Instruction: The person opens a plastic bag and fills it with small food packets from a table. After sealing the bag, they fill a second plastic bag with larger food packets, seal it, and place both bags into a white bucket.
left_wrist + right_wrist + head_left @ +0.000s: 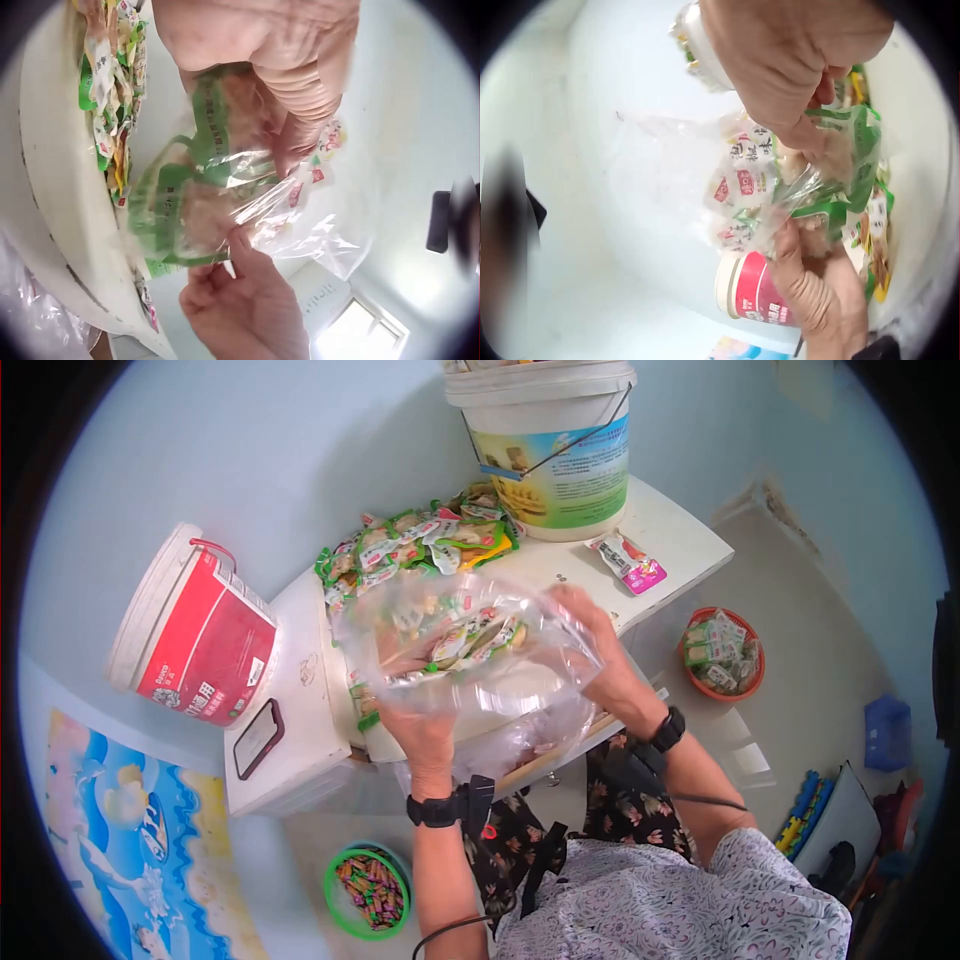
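A clear plastic bag [385, 605] hangs between both hands over the white tabletop, with green-and-white snack packets [742, 161] inside. The left hand [418, 735] grips the bag's near left side, its thumb lying over the film and a packet in the right wrist view. On the other side the right hand [600, 660] pinches the film between thumb and fingers, as the left wrist view shows. Behind the bag lies a heap of similar packets [385, 545]. Some of the right fingers are blurred or hidden behind the film in the head view.
A large white bucket [580, 460] stands at the back, a red-and-white bucket [215, 645] at left beside a phone [258, 740]. One pink-and-white packet [628, 563] lies near the right edge. Baskets, an orange one [758, 678] and a green-rimmed one [340, 915], stand lower down.
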A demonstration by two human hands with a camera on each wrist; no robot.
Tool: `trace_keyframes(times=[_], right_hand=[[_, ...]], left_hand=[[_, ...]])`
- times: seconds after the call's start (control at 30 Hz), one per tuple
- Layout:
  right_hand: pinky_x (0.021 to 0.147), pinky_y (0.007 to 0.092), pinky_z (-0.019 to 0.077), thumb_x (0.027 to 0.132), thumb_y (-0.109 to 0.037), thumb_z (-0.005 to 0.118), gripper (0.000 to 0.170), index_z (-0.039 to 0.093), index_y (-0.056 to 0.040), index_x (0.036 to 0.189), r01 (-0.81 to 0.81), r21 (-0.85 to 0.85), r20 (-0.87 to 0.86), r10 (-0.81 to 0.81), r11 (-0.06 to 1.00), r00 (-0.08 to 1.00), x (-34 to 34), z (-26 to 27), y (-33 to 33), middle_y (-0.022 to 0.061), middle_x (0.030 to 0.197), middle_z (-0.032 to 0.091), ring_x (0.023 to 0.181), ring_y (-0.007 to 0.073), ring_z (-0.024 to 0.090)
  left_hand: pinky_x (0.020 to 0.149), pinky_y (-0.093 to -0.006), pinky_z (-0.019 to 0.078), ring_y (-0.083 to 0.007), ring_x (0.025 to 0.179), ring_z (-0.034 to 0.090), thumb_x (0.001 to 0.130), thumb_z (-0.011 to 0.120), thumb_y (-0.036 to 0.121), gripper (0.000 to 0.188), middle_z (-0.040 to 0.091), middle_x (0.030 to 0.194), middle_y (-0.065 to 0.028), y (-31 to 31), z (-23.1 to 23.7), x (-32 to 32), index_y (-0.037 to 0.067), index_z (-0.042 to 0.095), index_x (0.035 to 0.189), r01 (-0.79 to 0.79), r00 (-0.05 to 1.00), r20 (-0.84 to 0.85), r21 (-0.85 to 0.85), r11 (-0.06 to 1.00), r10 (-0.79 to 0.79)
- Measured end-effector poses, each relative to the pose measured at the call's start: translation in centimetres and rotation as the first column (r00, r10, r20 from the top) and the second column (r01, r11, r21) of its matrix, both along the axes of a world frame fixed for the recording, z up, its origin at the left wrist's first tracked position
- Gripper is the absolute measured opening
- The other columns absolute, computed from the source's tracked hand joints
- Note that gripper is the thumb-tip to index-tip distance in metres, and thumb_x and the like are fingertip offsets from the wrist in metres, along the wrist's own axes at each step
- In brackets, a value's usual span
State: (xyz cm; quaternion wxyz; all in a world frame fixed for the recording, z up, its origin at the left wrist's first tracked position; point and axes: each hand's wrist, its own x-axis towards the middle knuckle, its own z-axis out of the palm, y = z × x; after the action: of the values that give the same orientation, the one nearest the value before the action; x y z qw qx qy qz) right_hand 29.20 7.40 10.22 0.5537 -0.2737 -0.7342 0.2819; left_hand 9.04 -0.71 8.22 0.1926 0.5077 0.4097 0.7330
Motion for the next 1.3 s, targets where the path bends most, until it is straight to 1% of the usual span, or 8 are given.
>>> trace_keyframes(times=[0.33,0.43,0.6,0.67,0.7,0.83,1.13,1.3], right_hand=[[0.095,0.0403,0.0499,0.088,-0.026,0.074,0.043,0.062,-0.0035,0.123,-0.341,-0.214,0.147,0.375,0.915,0.915,-0.4,-5.5,6.4,0.0190,0.112,0.067,0.109,0.0332,0.062],[0.096,0.0400,0.0494,0.091,-0.026,0.072,0.043,0.062,-0.0022,0.125,-0.426,-0.211,0.169,0.462,0.880,0.870,-0.1,-5.0,6.7,0.0181,0.113,0.066,0.108,0.0321,0.062],[0.093,0.0375,0.0484,0.092,-0.024,0.071,0.046,0.058,-0.0005,0.128,-0.451,-0.370,0.075,0.510,0.812,0.857,0.9,-3.9,6.1,0.0132,0.111,0.065,0.104,0.0201,0.058],[0.093,0.0365,0.0481,0.092,-0.023,0.070,0.045,0.057,0.0003,0.128,-0.528,-0.399,-0.054,0.555,0.750,0.830,0.3,-4.7,6.7,0.0128,0.111,0.065,0.103,0.0185,0.057],[0.092,0.0362,0.0479,0.092,-0.022,0.069,0.043,0.057,0.0005,0.127,-0.492,-0.434,-0.017,0.539,0.755,0.842,0.1,-4.7,6.5,0.0132,0.111,0.065,0.103,0.0189,0.057],[0.091,0.0348,0.0471,0.094,-0.022,0.066,0.040,0.057,0.0016,0.125,-0.456,-0.412,0.007,0.503,0.789,0.864,-0.8,-5.9,6.6,0.0140,0.110,0.065,0.101,0.0200,0.057],[0.090,0.0352,0.0460,0.097,-0.028,0.067,0.041,0.056,0.0026,0.121,-0.360,-0.521,-0.019,0.411,0.774,0.912,-1.0,-4.7,5.3,0.0139,0.110,0.064,0.101,0.0189,0.055],[0.091,0.0345,0.0473,0.093,-0.027,0.075,0.044,0.058,0.0023,0.121,-0.514,-0.438,-0.253,0.448,0.737,0.858,-1.1,-4.1,3.0,0.0134,0.112,0.064,0.102,0.0177,0.057]], left_hand=[[0.108,-0.0390,0.0499,-0.0270,0.128,0.058,0.077,0.085,0.004,0.095,0.051,0.150,-0.0181,0.5,-4.0,-1.9,-0.003,0.034,0.157,-0.024,0.827,-0.554,-0.212,0.977,-0.100],[0.107,-0.0394,0.0504,-0.0265,0.128,0.058,0.081,0.083,0.005,0.083,0.053,0.148,-0.0173,1.1,-5.8,-2.6,-0.002,0.041,0.152,0.400,0.909,0.030,-0.336,0.853,-0.415],[0.104,-0.0391,0.0511,-0.0244,0.112,0.066,0.082,0.083,0.007,0.054,0.070,0.120,-0.0111,2.9,-8.6,-4.3,0.006,0.065,0.133,-0.214,0.458,-0.867,0.106,0.971,0.195],[0.103,-0.0380,0.0514,-0.0227,0.111,0.066,0.080,0.082,0.002,0.052,0.068,0.123,-0.0081,2.5,-6.3,-1.9,0.002,0.065,0.129,0.049,0.990,-0.119,-0.222,0.974,-0.077],[0.103,-0.0375,0.0515,-0.0218,0.110,0.066,0.079,0.082,0.000,0.051,0.066,0.125,-0.0066,2.3,-5.5,-0.8,0.000,0.065,0.127,0.257,0.918,0.365,-0.261,0.931,-0.152],[0.098,-0.0361,0.0547,-0.0212,0.112,0.065,0.075,0.082,0.000,0.062,0.064,0.126,-0.0079,2.2,-4.6,-0.9,0.000,0.060,0.133,0.094,0.980,-0.134,-0.328,0.940,-0.145],[0.087,-0.0301,0.0543,-0.0163,0.098,0.066,0.076,0.085,0.009,0.055,0.069,0.118,-0.0080,2.4,-4.3,-0.6,-0.001,0.065,0.126,0.330,0.871,0.459,-0.278,0.902,-0.178],[0.086,-0.0300,0.0542,-0.0169,0.098,0.067,0.080,0.081,0.003,0.048,0.069,0.114,-0.0078,2.2,-4.5,-0.6,-0.001,0.064,0.125,0.097,0.976,0.216,-0.290,0.952,-0.034]])
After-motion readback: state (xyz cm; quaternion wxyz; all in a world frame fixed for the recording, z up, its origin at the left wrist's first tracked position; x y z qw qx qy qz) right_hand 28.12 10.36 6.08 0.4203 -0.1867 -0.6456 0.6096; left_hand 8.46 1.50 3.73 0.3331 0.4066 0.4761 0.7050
